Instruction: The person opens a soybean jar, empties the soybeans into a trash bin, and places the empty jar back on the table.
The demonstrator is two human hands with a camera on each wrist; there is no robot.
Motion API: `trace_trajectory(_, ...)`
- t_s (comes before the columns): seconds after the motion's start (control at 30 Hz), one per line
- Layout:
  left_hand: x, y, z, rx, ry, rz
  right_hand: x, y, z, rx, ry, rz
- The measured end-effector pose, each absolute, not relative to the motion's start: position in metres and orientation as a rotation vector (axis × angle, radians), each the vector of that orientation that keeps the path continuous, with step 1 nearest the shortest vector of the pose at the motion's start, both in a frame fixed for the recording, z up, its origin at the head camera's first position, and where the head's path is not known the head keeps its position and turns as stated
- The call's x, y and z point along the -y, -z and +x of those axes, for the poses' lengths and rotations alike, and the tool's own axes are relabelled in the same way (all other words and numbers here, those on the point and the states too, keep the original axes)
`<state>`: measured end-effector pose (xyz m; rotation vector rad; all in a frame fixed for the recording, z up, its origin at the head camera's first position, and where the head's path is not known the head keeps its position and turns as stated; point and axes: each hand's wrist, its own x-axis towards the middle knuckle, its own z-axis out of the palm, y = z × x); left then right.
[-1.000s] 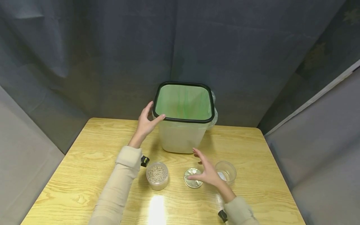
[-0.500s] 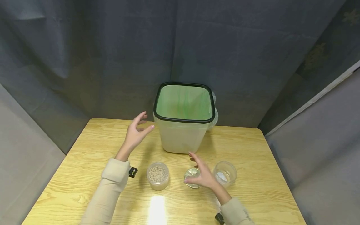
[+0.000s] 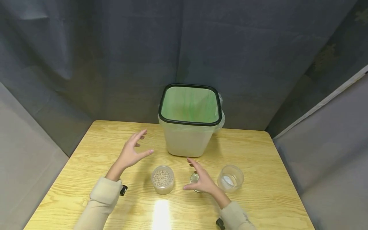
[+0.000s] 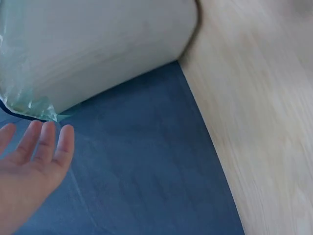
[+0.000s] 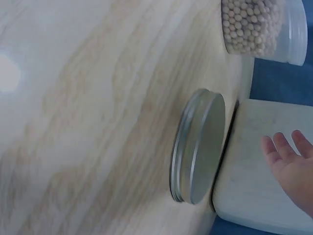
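My left hand (image 3: 130, 154) has its fingers spread and holds nothing, left of the pale bin (image 3: 187, 142) with a black rim and green liner bag (image 3: 188, 103). In the left wrist view its fingers (image 4: 44, 147) overlap the bin's rim area. My right hand (image 3: 203, 182), also holding nothing, hovers over a round metal lid (image 3: 194, 178), partly hiding it. The lid (image 5: 208, 147) shows whole in the right wrist view. Between the hands stands an open clear jar of small, pale round beads (image 3: 162, 178). Right of the right hand is a second clear jar (image 3: 236, 176) with something white at its bottom.
The wooden table (image 3: 270, 195) ends at a dark curtain (image 3: 132, 64) behind the bin. Grey panels (image 3: 26, 153) flank both sides. A bright reflection lies on the tabletop in front of the bead jar.
My left hand has left the bin's rim and come down toward the front left. My right hand has slid slightly left, covering more of the lid.
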<state>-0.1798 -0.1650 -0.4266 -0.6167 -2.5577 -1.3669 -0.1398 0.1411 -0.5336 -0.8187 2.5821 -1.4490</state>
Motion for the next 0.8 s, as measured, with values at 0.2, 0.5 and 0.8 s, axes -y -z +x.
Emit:
trace_trajectory(0.2,0.176,0.437,-0.167,2.642,1.248,-0.689,-0.13,0.544,-0.14,-2.542,1.402,-0.847)
trace_trajectory(0.5,0.186,0.452,-0.152,2.706,1.218,-0.722,-0.114,0.561,-0.139,-2.536,1.324,-0.849)
trace_trajectory(0.8,0.19,0.463,-0.141,2.742,1.24,-0.704,-0.101,0.574,-0.141,-2.489,1.308,-0.823)
